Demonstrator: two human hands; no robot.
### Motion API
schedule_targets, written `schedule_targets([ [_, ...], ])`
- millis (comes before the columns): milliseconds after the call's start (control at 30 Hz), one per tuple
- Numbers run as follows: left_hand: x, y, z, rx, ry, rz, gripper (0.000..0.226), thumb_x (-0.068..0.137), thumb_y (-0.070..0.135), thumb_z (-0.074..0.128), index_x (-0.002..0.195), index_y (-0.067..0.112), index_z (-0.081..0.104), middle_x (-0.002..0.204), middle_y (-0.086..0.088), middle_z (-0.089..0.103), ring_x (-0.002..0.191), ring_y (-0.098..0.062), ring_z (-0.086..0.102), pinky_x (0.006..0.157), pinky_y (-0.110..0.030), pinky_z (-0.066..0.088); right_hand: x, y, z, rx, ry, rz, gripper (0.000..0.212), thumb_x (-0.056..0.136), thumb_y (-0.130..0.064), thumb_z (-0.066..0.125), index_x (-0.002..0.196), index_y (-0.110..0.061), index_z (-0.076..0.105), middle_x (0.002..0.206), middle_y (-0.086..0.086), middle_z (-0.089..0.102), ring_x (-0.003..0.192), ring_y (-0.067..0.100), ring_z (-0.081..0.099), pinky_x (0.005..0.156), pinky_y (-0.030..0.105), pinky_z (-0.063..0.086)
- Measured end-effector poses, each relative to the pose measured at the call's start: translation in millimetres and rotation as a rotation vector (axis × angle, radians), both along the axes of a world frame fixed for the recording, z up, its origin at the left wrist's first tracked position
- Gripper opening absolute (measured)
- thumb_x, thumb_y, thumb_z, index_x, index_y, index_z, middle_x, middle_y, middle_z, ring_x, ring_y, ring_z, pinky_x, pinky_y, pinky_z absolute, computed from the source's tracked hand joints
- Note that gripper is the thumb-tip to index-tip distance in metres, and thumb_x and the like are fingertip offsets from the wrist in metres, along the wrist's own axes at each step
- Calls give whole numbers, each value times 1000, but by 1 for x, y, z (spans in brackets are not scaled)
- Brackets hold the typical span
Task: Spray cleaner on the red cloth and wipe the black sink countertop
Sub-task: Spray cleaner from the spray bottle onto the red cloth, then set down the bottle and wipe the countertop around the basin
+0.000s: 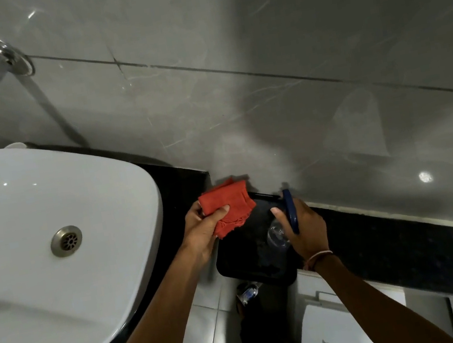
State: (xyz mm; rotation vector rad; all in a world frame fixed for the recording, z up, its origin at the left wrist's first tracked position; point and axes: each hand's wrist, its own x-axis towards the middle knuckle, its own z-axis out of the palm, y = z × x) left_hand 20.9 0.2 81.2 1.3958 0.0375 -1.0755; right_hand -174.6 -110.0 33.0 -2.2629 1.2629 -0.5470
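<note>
Two hands working: left hand [199,229] pinching crumpled red cloth [229,208], thumb on top; right hand [302,224] gripping blue-headed spray bottle [284,227], nozzle facing cloth.

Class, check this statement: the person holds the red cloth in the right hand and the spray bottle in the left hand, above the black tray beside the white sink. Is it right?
Not quite: the hands are swapped. The head view shows the red cloth in the left hand and the spray bottle in the right hand, above the black tray beside the white sink.
</note>
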Motion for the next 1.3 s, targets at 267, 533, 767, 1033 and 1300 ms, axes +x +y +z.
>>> schedule_targets([
  [267, 8, 4, 24, 184, -282, -169, 47, 68, -6, 84, 109, 2, 61, 104, -14, 69, 87, -22, 69, 66, -26, 60, 1, -14, -25, 119, 0, 8, 60, 93, -63, 54, 119, -10, 60, 108, 10, 68, 90, 24, 70, 76, 39, 62],
  [533, 36, 11, 104, 202, -641, -716, 37, 72, 7, 85, 106, 6, 73, 102, -13, 74, 97, -21, 70, 93, -38, 57, -42, 23, 21, 330, -358, -88, 97, 70, -51, 88, 149, -27, 39, 139, 5, 46, 124, 20, 50, 102, 37, 52],
  [767, 52, -3, 170, 120, -535, -919, 48, 67, 13, 90, 105, 26, 63, 101, 1, 67, 78, -4, 66, 60, -22, 52, 53, 55, 102, 1431, -1122, 153, 92, 78, -69, 71, 146, -10, 53, 147, 14, 60, 138, 29, 56, 117, 49, 40],
  [1033, 57, 40, 160, 291, -1185, -658, 32, 86, 18, 74, 117, 14, 70, 121, -2, 71, 110, -16, 65, 98, -29, 52, 87, 90, 87, 1782, -1140, 7, 65, 96, -54, 53, 149, -17, 51, 151, 15, 57, 135, 36, 58, 105, 55, 52],
  [1300, 83, 208, 107, 632, -1284, -484, 56, 97, 54, 40, 143, 23, 49, 147, -2, 52, 135, -19, 48, 112, -30, 37, 97, 45, 39, 1515, -949, -35, 51, 99, -31, 55, 148, -22, 52, 136, 12, 69, 120, 30, 70, 89, 45, 62],
])
